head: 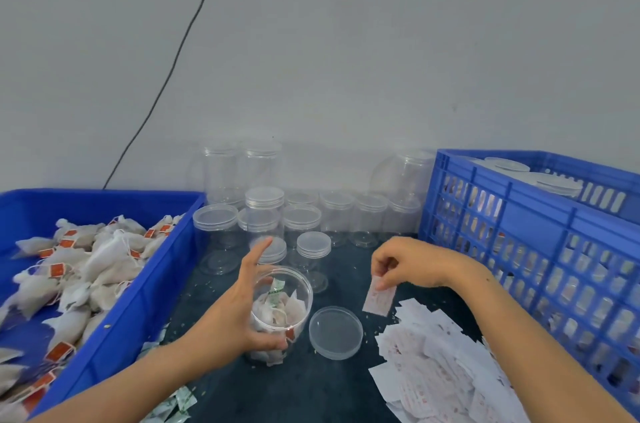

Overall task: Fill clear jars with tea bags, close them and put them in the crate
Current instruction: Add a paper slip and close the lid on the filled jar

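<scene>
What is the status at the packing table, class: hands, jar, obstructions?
Left hand steadies open jar, tea bags inside. Right hand pinches paper slip. Lid off, beside jar. Nothing obstructing.

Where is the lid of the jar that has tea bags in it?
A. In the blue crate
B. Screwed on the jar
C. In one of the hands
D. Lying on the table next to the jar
D: the clear lid lies flat on the dark table just right of the open jar.
</scene>
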